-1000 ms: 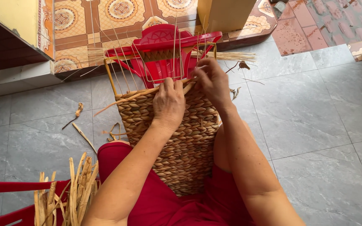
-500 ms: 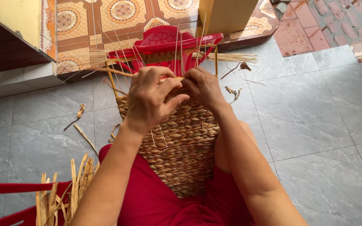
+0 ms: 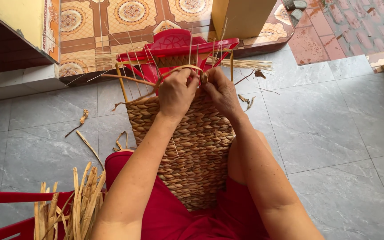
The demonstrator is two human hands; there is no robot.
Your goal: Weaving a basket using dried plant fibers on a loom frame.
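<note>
Nearest you, at the lower left, one bundle of dried straw strips (image 3: 74, 204) stands beside your red-clad lap. One half-woven basket (image 3: 187, 146) lies on your lap, its open end pointing away. At its far rim your two hands meet: left hand (image 3: 176, 93) and right hand (image 3: 221, 91) both pinch one looped fibre strand (image 3: 181, 69). Beyond stands one red plastic chair (image 3: 174, 44) on the grey tiled floor (image 3: 334, 124).

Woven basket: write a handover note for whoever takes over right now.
Left hand and right hand: both at the top edge of the woven basket, pinching a looped fibre strand.
Basket: on the lap, leaning toward the red plastic chair.
Done: the lower body is woven.
Left: bare upright stakes at the top remain unwoven.
Spare dried strips lie at the person's left.
</note>
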